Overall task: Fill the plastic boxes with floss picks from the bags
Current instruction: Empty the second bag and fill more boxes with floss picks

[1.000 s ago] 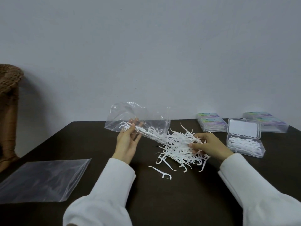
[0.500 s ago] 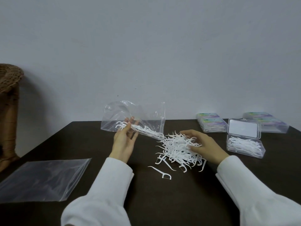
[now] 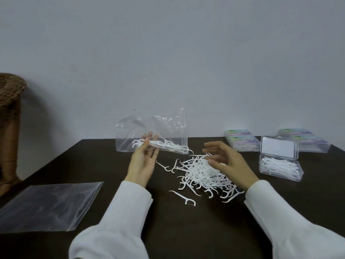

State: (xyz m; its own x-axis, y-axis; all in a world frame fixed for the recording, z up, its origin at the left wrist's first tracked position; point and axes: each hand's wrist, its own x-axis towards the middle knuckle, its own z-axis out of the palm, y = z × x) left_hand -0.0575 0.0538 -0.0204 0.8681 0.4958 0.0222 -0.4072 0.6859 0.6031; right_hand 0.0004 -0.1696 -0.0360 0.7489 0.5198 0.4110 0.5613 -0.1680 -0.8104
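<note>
Hands differ: left hand [image 3: 142, 159] grips the clear bag [image 3: 151, 133], right hand [image 3: 225, 160] hovers loosely spread over loose floss picks [image 3: 202, 174].

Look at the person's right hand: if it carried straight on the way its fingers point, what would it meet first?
The right hand points leftward over the floss pick pile. Continuing, its fingertips would probably first meet the picks spilling from the clear bag held by the left hand; depth is uncertain.

bare table [image 3: 186, 230] before pick pile [image 3: 203, 172]
</note>
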